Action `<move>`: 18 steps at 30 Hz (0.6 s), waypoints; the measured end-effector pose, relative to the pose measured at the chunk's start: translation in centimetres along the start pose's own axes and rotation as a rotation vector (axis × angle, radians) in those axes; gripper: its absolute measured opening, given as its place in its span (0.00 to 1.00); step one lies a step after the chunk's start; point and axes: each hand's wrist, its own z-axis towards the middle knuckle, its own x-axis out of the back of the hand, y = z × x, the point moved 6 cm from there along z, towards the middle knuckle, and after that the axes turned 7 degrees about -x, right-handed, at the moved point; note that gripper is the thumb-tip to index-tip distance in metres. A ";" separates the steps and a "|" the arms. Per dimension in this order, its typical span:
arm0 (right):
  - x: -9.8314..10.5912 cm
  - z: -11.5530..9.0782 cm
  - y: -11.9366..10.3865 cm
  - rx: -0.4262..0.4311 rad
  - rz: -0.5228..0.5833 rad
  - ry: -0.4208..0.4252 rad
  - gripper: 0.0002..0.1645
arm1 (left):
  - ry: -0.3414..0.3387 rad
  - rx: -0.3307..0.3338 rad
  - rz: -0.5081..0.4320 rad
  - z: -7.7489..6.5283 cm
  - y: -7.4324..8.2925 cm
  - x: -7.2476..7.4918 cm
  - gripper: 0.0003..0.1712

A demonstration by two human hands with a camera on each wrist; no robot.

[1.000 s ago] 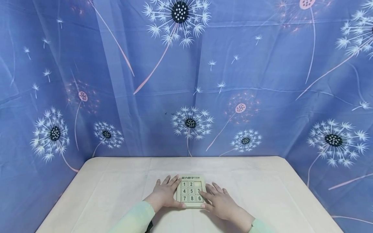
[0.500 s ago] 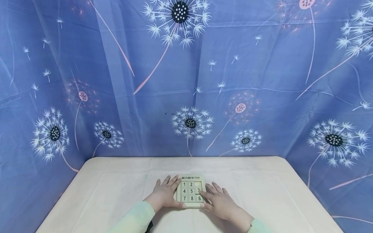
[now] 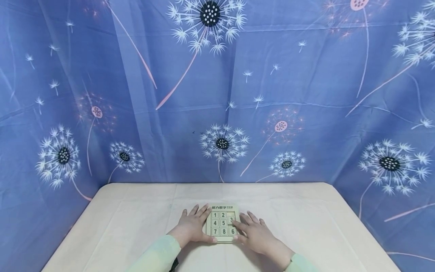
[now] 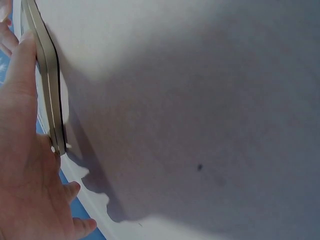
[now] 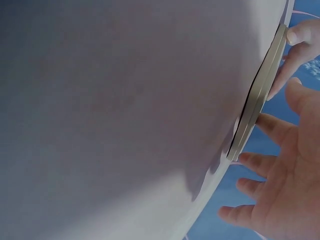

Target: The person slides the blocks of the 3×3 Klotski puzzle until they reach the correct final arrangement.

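Note:
A pale number sliding puzzle (image 3: 222, 239) lies flat on the table, its tiles marked 1 to 8. The 3 tile (image 3: 231, 218) sits in the right column between the top and middle rows, with gaps above and below it. My right hand (image 3: 257, 234) has its index fingertip on that tile and its thumb near the front right corner. Fairly straight fingers of my left hand (image 3: 192, 227) touch the board's left side, the thumb at its front edge. The wrist views show the puzzle's side edge (image 4: 52, 85) and both hands from low down.
A cream cloth covers the table (image 3: 142, 211). Blue curtains (image 3: 183, 151) with dandelion prints stand behind it and along both sides. A small dark mark (image 4: 200, 167) shows on the cloth in the left wrist view.
The 3 tile has slid away from me, from the middle row partway toward the top row, under my right index finger. My left hand and the board have stayed in place.

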 end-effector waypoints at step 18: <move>0.1 1.0 0.4 -0.065 0.000 -0.034 0.34 | -0.002 0.001 -0.003 0.2 -0.1 -0.2 0.64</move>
